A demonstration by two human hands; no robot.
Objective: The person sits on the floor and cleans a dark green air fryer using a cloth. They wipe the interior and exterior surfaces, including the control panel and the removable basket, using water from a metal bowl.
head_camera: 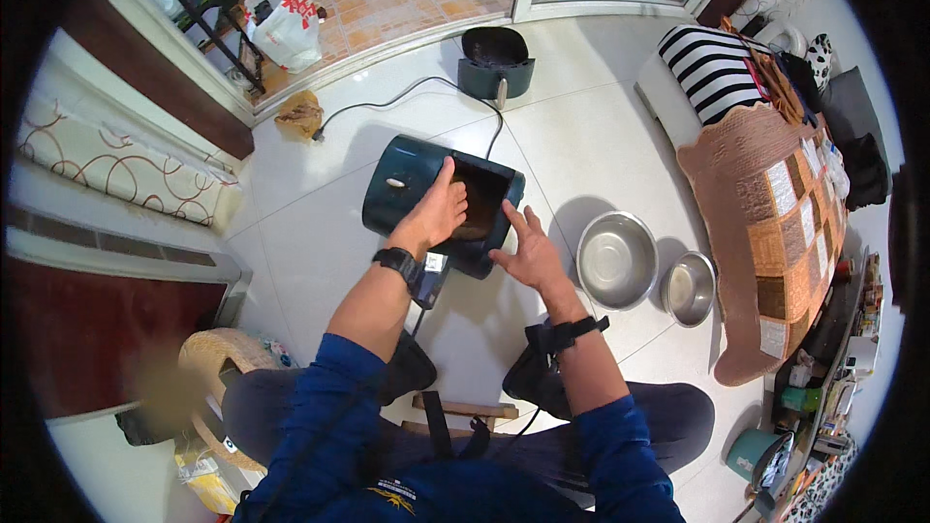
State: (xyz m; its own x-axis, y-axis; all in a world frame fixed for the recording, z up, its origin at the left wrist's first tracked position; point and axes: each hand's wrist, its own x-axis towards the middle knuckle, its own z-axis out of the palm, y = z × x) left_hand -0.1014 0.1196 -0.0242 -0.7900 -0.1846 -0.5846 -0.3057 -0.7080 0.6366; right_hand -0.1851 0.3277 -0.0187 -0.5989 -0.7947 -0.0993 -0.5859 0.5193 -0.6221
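Observation:
A dark green air fryer body (407, 181) lies on the white floor tiles before me, its drawer cavity (476, 207) facing up and brown inside. My left hand (439, 207) is over the cavity's left edge, thumb raised, with nothing seen in it. At the right rim, the fingertips of my right hand (529, 243) meet or almost meet the housing, fingers spread. Whether either hand bears on the housing is hard to tell. The fryer's drawer (496, 76), with a light handle, stands upright on the floor farther off.
A power cord (407, 92) curves behind the fryer, near a brown plastic bag (299, 115). Two steel bowls, one large (617, 261) and one small (689, 289), stand at right. Beyond them is a sofa with a quilted cover (734, 232). A dark device (431, 283) sits by my left wrist.

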